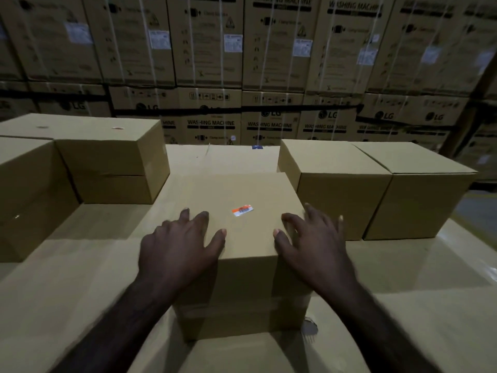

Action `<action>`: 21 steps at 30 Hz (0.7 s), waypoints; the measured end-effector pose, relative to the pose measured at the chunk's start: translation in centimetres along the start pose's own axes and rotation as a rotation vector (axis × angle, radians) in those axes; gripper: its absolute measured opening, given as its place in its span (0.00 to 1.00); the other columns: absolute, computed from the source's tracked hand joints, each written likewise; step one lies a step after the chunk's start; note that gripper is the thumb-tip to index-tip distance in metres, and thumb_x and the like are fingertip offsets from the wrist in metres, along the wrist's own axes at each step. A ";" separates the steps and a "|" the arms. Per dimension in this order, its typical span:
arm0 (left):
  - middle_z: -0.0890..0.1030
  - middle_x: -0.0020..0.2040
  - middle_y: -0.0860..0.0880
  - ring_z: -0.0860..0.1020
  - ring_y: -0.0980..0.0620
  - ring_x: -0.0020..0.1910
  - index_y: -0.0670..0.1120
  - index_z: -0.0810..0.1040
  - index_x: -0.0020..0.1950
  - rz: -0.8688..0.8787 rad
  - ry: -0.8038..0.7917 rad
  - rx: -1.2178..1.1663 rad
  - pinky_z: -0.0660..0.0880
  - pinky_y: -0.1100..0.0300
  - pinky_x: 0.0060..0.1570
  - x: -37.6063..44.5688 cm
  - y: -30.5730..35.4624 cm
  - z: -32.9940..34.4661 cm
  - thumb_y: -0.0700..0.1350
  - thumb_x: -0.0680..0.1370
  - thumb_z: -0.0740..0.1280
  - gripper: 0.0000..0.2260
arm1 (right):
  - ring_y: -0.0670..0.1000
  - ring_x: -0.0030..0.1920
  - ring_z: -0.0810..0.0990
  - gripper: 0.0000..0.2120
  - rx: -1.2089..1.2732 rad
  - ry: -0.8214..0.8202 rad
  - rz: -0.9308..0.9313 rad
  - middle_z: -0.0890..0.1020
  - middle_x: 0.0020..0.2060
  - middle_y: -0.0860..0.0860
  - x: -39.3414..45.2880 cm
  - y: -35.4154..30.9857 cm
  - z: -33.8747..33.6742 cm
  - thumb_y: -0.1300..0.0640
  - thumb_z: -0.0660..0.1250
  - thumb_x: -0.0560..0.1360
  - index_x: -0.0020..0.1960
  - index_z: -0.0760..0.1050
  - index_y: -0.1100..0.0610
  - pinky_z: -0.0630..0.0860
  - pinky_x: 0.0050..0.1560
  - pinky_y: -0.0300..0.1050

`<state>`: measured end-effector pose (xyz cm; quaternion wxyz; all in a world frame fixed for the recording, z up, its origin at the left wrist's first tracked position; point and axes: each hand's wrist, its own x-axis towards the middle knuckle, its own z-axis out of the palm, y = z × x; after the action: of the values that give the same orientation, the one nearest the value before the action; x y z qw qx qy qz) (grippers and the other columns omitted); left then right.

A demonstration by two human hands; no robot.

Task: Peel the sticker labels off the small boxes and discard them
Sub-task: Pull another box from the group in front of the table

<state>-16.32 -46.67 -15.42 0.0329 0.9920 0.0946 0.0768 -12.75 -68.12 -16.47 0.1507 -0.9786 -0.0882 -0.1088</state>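
Observation:
A plain brown cardboard box [242, 195] sits right in front of me on a layer of larger cartons. A small orange and white sticker label [242, 210] is stuck flat on its top, near the middle. My left hand [177, 246] lies on the box's near left top edge with fingers spread. My right hand [314, 243] rests on the near right top edge, fingers also spread. Both hands flank the label without touching it, and neither holds anything.
Stacked brown boxes [107, 160] stand at the left and two more boxes [376, 181] at the right. A wall of large washing machine cartons [242, 63] fills the background. A scrap of torn tape or label [309, 328] lies by the box's near right corner.

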 end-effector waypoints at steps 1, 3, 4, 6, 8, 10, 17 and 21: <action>0.63 0.76 0.49 0.67 0.43 0.70 0.56 0.59 0.76 0.025 -0.027 -0.007 0.73 0.49 0.57 0.3 0.0 0.1 0.69 0.77 0.49 0.31 | 0.55 0.77 0.56 0.23 -0.072 -0.023 -0.033 0.62 0.76 0.53 0.5 -0.4 -0.4 0.39 0.54 0.79 0.72 0.67 0.44 0.41 0.75 0.63; 0.59 0.78 0.48 0.55 0.41 0.77 0.54 0.57 0.77 0.070 -0.089 -0.007 0.62 0.42 0.68 1.0 0.1 0.3 0.67 0.78 0.48 0.30 | 0.57 0.78 0.53 0.23 -0.130 -0.093 -0.079 0.60 0.77 0.54 1.6 -1.4 -0.7 0.39 0.52 0.80 0.73 0.66 0.45 0.36 0.73 0.65; 0.57 0.79 0.48 0.49 0.42 0.78 0.53 0.56 0.77 0.098 -0.105 0.008 0.55 0.40 0.72 1.3 0.2 0.4 0.66 0.78 0.48 0.30 | 0.57 0.78 0.53 0.24 -0.146 -0.129 -0.097 0.59 0.77 0.55 2.1 -1.9 -0.7 0.40 0.51 0.81 0.73 0.65 0.46 0.36 0.73 0.65; 0.54 0.79 0.47 0.45 0.43 0.78 0.52 0.54 0.78 0.149 -0.120 0.022 0.46 0.40 0.74 1.9 0.4 0.5 0.65 0.79 0.47 0.30 | 0.58 0.78 0.53 0.24 -0.168 -0.185 -0.128 0.59 0.78 0.55 3.0 -2.8 -0.6 0.41 0.51 0.81 0.75 0.63 0.48 0.37 0.73 0.65; 0.53 0.79 0.46 0.45 0.43 0.78 0.51 0.52 0.79 0.172 -0.142 0.002 0.44 0.40 0.74 2.4 0.5 0.7 0.64 0.80 0.46 0.31 | 0.58 0.78 0.53 0.24 -0.152 -0.221 -0.142 0.58 0.78 0.55 3.5 -3.5 -0.3 0.41 0.51 0.82 0.75 0.62 0.48 0.39 0.74 0.65; 0.52 0.80 0.46 0.46 0.44 0.78 0.50 0.51 0.79 0.176 -0.153 -0.023 0.44 0.41 0.75 2.7 0.5 0.9 0.64 0.80 0.46 0.31 | 0.58 0.77 0.56 0.24 -0.096 -0.237 -0.137 0.60 0.77 0.55 3.8 -4.0 0.0 0.42 0.52 0.82 0.75 0.63 0.48 0.42 0.74 0.64; 0.49 0.80 0.46 0.47 0.44 0.78 0.50 0.50 0.79 0.188 -0.131 -0.061 0.44 0.42 0.75 3.0 0.3 1.4 0.65 0.79 0.46 0.32 | 0.54 0.67 0.73 0.19 0.212 -0.181 -0.044 0.73 0.70 0.52 4.6 -4.5 0.5 0.48 0.62 0.80 0.69 0.74 0.51 0.62 0.72 0.63; 0.49 0.80 0.46 0.47 0.44 0.78 0.50 0.50 0.79 0.192 -0.126 -0.060 0.45 0.42 0.75 3.2 0.3 1.4 0.65 0.79 0.46 0.32 | 0.51 0.59 0.79 0.15 0.372 -0.139 0.032 0.80 0.64 0.51 5.3 -5.0 0.7 0.51 0.67 0.77 0.63 0.79 0.53 0.68 0.68 0.62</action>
<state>-12.94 -46.38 -16.27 0.0607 0.9979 -0.0056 0.0201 -8.61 -62.49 -14.46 0.3241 -0.9403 -0.1016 -0.0206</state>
